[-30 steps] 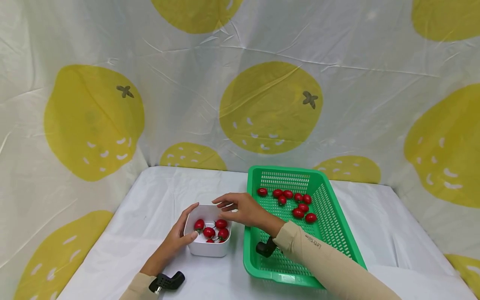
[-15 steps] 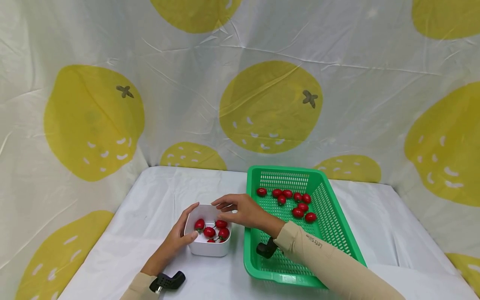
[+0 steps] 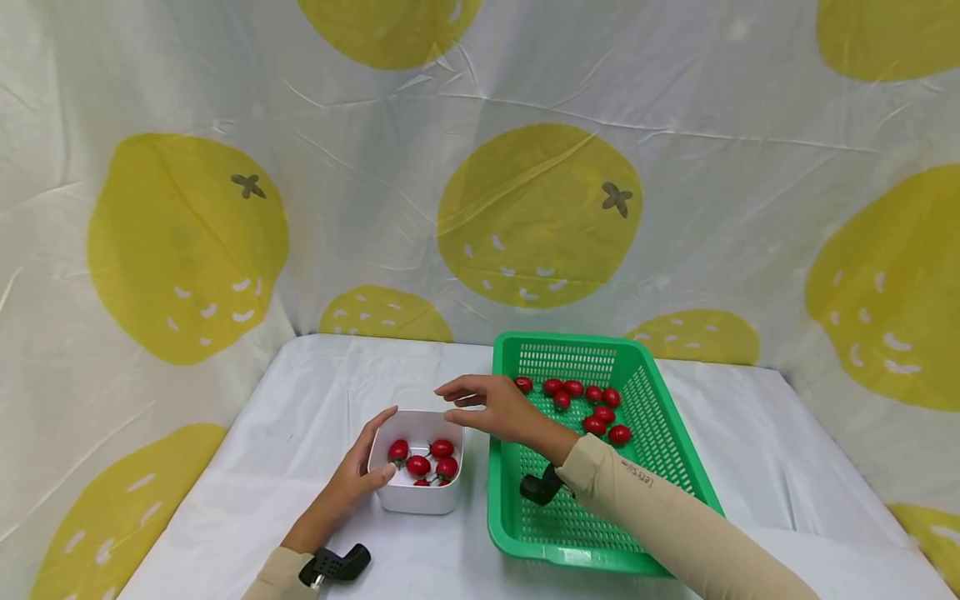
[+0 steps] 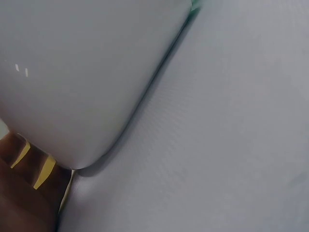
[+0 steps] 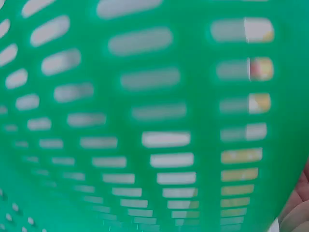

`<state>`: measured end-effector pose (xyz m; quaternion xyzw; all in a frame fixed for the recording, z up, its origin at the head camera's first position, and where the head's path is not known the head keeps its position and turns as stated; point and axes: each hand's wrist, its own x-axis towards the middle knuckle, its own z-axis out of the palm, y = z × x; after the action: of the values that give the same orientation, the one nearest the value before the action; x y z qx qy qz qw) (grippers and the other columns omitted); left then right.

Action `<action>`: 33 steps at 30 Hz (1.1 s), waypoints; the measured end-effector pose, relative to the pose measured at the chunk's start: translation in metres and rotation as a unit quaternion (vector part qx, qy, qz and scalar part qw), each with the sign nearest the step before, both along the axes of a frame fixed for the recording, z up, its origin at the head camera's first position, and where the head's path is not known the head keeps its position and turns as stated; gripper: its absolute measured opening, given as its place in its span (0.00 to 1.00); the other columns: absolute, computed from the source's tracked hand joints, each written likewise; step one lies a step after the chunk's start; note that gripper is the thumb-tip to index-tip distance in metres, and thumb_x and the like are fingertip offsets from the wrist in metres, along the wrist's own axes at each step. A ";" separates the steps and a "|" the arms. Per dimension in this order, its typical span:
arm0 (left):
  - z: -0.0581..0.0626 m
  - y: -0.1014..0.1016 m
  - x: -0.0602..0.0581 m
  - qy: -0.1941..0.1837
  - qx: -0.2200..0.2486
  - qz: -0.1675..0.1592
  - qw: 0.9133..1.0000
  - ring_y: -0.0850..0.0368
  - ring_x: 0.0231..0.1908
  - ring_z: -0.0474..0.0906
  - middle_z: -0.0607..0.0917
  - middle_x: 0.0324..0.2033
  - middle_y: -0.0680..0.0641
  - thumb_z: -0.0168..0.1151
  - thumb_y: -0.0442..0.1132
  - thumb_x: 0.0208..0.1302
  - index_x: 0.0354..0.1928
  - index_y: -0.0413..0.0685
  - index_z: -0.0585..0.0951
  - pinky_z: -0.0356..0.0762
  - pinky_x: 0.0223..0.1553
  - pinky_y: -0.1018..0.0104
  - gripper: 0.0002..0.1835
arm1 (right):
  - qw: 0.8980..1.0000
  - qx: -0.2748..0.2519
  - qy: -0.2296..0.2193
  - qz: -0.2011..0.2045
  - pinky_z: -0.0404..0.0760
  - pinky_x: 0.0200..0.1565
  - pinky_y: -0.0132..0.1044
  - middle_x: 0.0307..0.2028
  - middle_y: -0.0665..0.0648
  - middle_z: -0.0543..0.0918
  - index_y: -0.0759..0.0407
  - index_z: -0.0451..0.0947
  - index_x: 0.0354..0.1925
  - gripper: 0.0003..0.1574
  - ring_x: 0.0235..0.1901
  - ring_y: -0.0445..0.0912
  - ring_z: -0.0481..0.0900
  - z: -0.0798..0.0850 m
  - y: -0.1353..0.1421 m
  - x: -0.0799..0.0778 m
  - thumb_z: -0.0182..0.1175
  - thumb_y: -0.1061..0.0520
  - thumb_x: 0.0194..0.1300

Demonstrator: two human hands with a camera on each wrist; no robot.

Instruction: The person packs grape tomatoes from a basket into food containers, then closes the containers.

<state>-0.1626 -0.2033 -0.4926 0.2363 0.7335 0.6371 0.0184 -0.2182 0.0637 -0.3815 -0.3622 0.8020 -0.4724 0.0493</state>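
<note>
My left hand (image 3: 352, 468) grips the left side of a small white square container (image 3: 418, 500), its thumb at the near rim and its fingers along the side wall. Several red cherry tomatoes (image 3: 417, 466) lie on the container's floor. In the left wrist view the white container (image 4: 96, 77) fills the upper left, and part of the left hand (image 4: 29, 183) shows against its wall. My right hand (image 3: 495, 407) hovers between the container's far right corner and the green basket (image 3: 496, 500), fingers loosely bent and holding nothing. More cherry tomatoes (image 3: 594, 425) lie towards the basket's far end.
The right forearm crosses over the near part of the basket, whose slotted green wall (image 5: 203, 121) fills the right wrist view. White cloth (image 3: 330, 392) covers the table. Behind hangs a white curtain (image 3: 360, 192) with yellow lemon prints.
My right hand has risen from the container and shifted a little right, away from the tomatoes, uncovering the container's right rim. The left hand and the container stay in place.
</note>
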 end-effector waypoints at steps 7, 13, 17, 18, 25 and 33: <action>0.001 0.000 0.001 -0.011 0.000 0.006 1.000 0.45 0.69 0.51 0.56 0.71 0.47 0.53 0.36 0.62 0.74 0.61 0.53 0.51 0.63 0.34 0.39 | 0.999 -0.018 -0.006 -0.044 0.79 0.52 0.44 0.47 0.58 0.84 0.59 0.81 0.51 0.18 0.48 0.53 0.82 0.009 0.015 -0.002 0.65 0.59 0.62; 0.001 0.000 0.001 0.000 -0.001 0.002 1.000 0.46 0.69 0.51 0.55 0.71 0.45 0.53 0.35 0.61 0.75 0.59 0.53 0.51 0.62 0.32 0.40 | 0.997 -0.019 -0.016 -0.073 0.78 0.52 0.48 0.48 0.63 0.83 0.67 0.79 0.51 0.17 0.49 0.58 0.81 0.032 0.024 0.008 0.62 0.64 0.64; 0.001 0.000 0.000 0.001 -0.002 0.002 1.000 0.49 0.69 0.52 0.55 0.72 0.45 0.54 0.35 0.62 0.75 0.59 0.52 0.52 0.62 0.34 0.40 | 0.996 -0.018 -0.014 -0.092 0.79 0.51 0.47 0.49 0.63 0.82 0.67 0.79 0.52 0.17 0.49 0.56 0.81 0.028 0.034 -0.001 0.61 0.63 0.64; 0.000 0.000 0.000 0.002 -0.002 0.001 1.000 0.49 0.69 0.52 0.55 0.72 0.45 0.53 0.35 0.62 0.75 0.59 0.52 0.51 0.62 0.34 0.40 | 0.995 -0.019 -0.017 -0.097 0.79 0.51 0.46 0.49 0.63 0.82 0.67 0.79 0.52 0.17 0.49 0.56 0.81 0.024 0.036 -0.005 0.62 0.63 0.64; 0.000 0.000 0.000 0.002 -0.004 0.003 1.000 0.47 0.69 0.52 0.55 0.71 0.44 0.54 0.36 0.62 0.75 0.59 0.52 0.52 0.62 0.32 0.40 | 0.989 -0.024 -0.044 -0.139 0.80 0.50 0.45 0.52 0.59 0.82 0.59 0.79 0.54 0.19 0.50 0.52 0.81 -0.004 0.055 -0.034 0.63 0.56 0.65; 0.002 0.000 0.001 0.001 0.000 0.000 1.000 0.45 0.69 0.52 0.56 0.71 0.44 0.53 0.35 0.62 0.75 0.59 0.52 0.53 0.62 0.33 0.40 | 0.986 -0.016 -0.034 -0.160 0.81 0.47 0.42 0.51 0.56 0.82 0.57 0.80 0.54 0.21 0.49 0.49 0.82 -0.012 0.068 -0.047 0.63 0.52 0.65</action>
<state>-0.1619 -0.2031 -0.4910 0.2369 0.7339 0.6364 0.0173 -0.2656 0.1320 -0.3938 -0.2135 0.8398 -0.4991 -0.0058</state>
